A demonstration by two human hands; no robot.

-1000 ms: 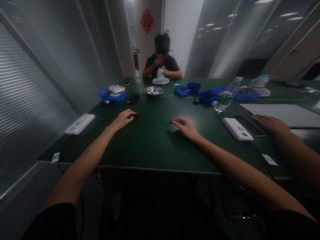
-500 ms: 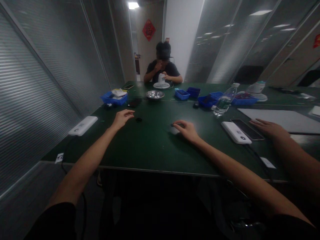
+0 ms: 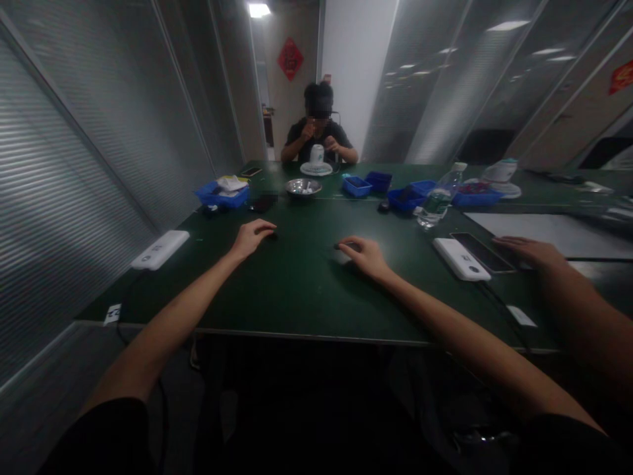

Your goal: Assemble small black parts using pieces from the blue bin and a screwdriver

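My left hand [image 3: 252,239] is over the left part of the green table [image 3: 297,290], its thumb and fingertips closed around a small black piece [image 3: 275,233] that is mostly hidden. To the right, my right hand [image 3: 364,256] rests low over the table in a pinch. A small dark object [image 3: 337,246] shows at its fingertips, too small to name. Beyond both hands stands a metal bowl [image 3: 303,189] with small pale items in it.
Blue bins [image 3: 357,187] and a water bottle [image 3: 440,201] stand farther back. White power banks [image 3: 161,250] lie on both sides, with a phone [image 3: 482,253] at right. Another person's hand [image 3: 531,251] lies at the right. A person [image 3: 319,132] sits opposite, behind a small white fan [image 3: 316,161].
My left hand has moved right and down onto the black piece, which lay apart from it before. My right hand stays nearly in place. The person opposite has moved a hand off the fan.
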